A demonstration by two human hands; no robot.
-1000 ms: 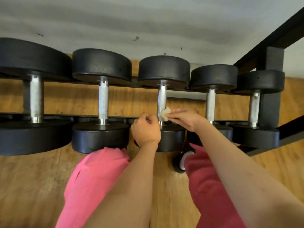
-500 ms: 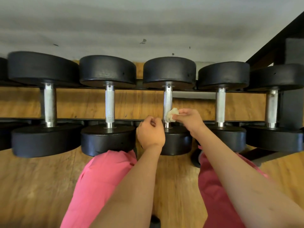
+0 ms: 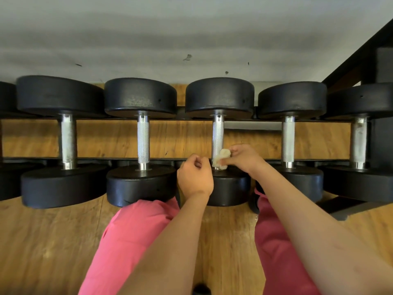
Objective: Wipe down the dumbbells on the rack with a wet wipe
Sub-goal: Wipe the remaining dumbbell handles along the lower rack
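1. Right hand [image 3: 244, 160] pinches the wet wipe [image 3: 221, 159] against the handle [image 3: 217, 135] of the middle dumbbell [image 3: 220, 95], near end, on the rack [image 3: 106, 159].
2. Left hand [image 3: 194, 177]: fingers [image 3: 198, 161] curled, apparently empty.
3. Next, probably: rub up along the handle.

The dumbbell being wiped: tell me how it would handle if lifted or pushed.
Probably heavy: the dumbbell has thick black heads. Its knurled handle should resist slipping. Round heads suggest it might roll once off the rack.
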